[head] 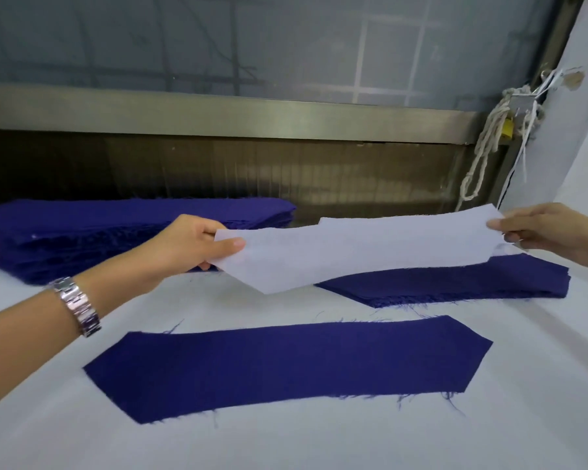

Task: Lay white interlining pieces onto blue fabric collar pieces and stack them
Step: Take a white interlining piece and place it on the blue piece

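Left hand [187, 244] and right hand [537, 232] pinch a white pointed interlining strip [360, 249] by its ends, ready to lower and align it onto the single blue fabric collar piece [286, 364].

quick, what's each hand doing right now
Left hand: fingers pinch the left end of the white interlining piece.
Right hand: fingers pinch its right end.

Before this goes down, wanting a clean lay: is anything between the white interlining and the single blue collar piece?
Nothing visible. The white interlining, pinched by left hand and right hand, hangs aloft; the single blue collar piece lies bare nearer the person.
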Tool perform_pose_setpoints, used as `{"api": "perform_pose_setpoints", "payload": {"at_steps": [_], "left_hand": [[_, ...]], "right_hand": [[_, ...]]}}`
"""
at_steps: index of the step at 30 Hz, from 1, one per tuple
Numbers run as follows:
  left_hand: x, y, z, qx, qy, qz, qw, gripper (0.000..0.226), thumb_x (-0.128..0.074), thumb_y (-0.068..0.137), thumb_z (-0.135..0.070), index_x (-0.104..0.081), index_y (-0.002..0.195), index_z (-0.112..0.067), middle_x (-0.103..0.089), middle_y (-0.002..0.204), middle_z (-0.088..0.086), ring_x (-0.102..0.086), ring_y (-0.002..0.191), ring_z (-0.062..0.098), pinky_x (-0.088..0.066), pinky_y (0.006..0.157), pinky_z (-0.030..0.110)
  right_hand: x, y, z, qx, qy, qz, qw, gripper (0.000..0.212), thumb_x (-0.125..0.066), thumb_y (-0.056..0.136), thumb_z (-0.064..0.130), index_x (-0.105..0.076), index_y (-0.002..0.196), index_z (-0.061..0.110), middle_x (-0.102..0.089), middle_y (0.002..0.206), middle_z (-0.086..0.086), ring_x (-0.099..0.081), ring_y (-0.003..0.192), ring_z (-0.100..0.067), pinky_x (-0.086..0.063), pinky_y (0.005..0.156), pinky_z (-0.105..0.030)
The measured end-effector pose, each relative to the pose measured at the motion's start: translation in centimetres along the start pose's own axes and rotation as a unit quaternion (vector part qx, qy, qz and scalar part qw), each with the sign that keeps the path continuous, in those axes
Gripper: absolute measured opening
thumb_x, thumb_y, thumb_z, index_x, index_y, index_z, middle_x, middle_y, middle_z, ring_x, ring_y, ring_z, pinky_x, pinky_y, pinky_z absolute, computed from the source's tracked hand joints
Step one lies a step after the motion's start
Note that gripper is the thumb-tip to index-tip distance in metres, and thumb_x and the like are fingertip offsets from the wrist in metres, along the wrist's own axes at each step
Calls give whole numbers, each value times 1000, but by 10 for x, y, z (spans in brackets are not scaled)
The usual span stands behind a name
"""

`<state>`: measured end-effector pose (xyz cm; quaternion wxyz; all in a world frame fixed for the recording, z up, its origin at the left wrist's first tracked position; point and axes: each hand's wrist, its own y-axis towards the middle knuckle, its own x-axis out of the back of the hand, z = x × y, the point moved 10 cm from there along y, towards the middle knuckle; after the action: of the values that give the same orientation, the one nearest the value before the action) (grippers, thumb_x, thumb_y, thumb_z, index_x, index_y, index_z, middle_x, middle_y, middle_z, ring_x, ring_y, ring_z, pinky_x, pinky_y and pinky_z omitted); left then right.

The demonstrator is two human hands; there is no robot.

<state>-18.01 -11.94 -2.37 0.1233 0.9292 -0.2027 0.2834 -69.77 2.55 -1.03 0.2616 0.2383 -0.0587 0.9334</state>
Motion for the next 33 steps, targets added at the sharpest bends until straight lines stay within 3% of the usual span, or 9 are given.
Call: {"api": "perform_pose_setpoints", "payload": {"at_steps": [3,5,9,15,18,21,24,28,33], "left_hand": [[14,-25,18,25,7,10,1000,22,-69,86,-44,-77,85,-23,-76,81,0,-64,65,9,-49,62,19],[23,-40,30,43,6,24,999,23,-68,83,-47,-77,79,-25,-71,72,1,-59,59,7,-47,58,18],[34,-65,52,80,19,76,994,27,-68,75,-54,-73,69,-28,-58,60,3,-49,53,9,-41,50,16],[41,-92,81,127,27,145,981,66,-80,57,-70,-65,78,-10,-53,62,9,-36,53,15,-36,46,14],[42,-97,93,146,54,157,975,83,-80,56,-71,-58,86,4,-53,60,8,-35,50,15,-34,44,14],[40,-102,101,164,71,177,968,71,-81,52,-74,-64,75,-10,-55,59,7,-38,46,13,-33,44,16],[38,-105,105,175,80,188,963,63,-82,44,-79,-71,66,-21,-58,57,6,-39,42,12,-32,41,17],[36,-107,111,184,101,181,961,63,-80,41,-81,-72,64,-23,-62,57,8,-40,38,13,-32,40,17],[35,-109,108,187,110,155,964,53,-79,56,-67,-72,70,-16,-68,59,11,-44,46,15,-34,43,17]], "right_hand": [[-23,-13,4,1,2,53,999,20,-81,67,26,-79,77,9,-60,60,-2,-56,55,-11,-51,55,-20],[-39,-22,6,4,-26,94,995,18,-80,70,30,-77,69,12,-59,61,-5,-55,57,-12,-50,65,-25],[-66,-38,3,5,-60,152,987,27,-81,72,33,-69,63,11,-56,63,-11,-51,57,-14,-50,62,-23],[-100,-70,-15,-54,-101,269,956,26,-87,65,26,-73,68,4,-56,65,-16,-49,55,-13,-43,49,-17],[-107,-80,-23,-62,-131,296,944,37,-94,63,31,-72,71,2,-58,73,-20,-48,56,-13,-41,51,-17],[-114,-86,-27,-57,-151,316,935,50,-95,58,37,-67,73,-1,-58,73,-20,-47,57,-14,-40,51,-18],[-122,-92,-30,-59,-157,334,927,43,-96,62,34,-63,63,6,-57,64,-17,-51,57,-14,-40,50,-18],[-128,-96,-31,-58,-172,334,925,32,-85,72,26,-61,56,14,-63,64,-15,-50,62,-19,-38,51,-17],[-130,-98,-31,-51,-177,338,923,30,-84,75,26,-62,60,12,-66,72,-18,-48,55,-12,-38,51,-17]]}}
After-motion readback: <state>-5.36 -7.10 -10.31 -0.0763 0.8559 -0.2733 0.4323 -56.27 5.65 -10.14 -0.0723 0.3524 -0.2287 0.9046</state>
